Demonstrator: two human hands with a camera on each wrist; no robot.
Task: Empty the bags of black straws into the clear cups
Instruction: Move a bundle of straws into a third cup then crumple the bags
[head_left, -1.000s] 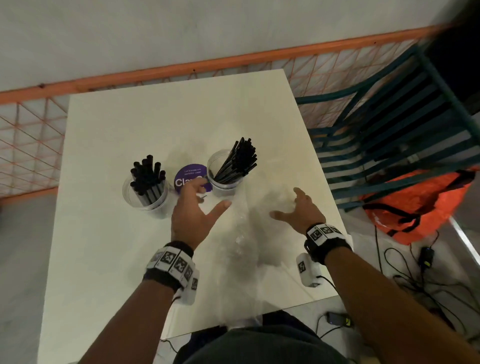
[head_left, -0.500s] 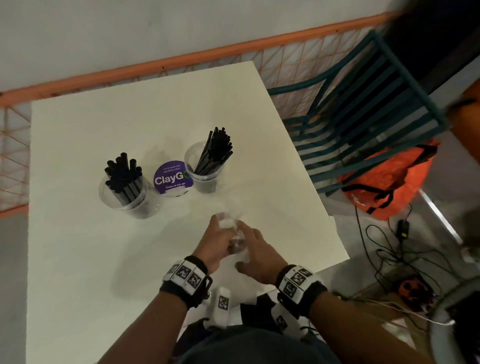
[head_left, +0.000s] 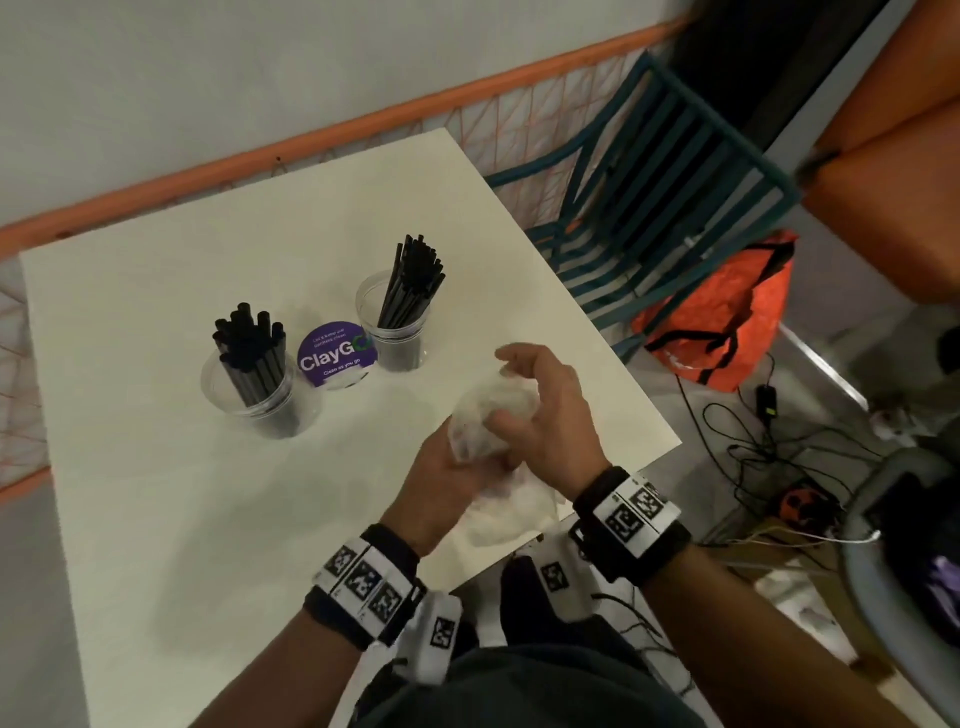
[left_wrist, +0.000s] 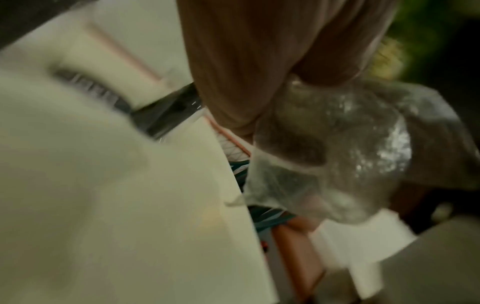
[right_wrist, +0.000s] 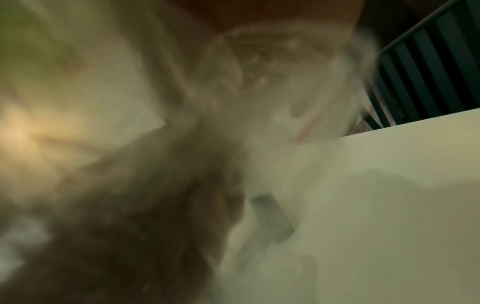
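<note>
Crumpled clear plastic bag (head_left: 491, 415) clutched between left hand (head_left: 441, 480) and right hand (head_left: 545, 415), fingers curled around it, nearer than two clear plastic cups (head_left: 249, 384) of black straws (head_left: 249, 343) on white table (head_left: 156, 519)

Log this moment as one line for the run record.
stage: straws in both clear cups | left hand and right hand: crumpling empty plastic bag over table near edge | straws outside cups: none seen
</note>
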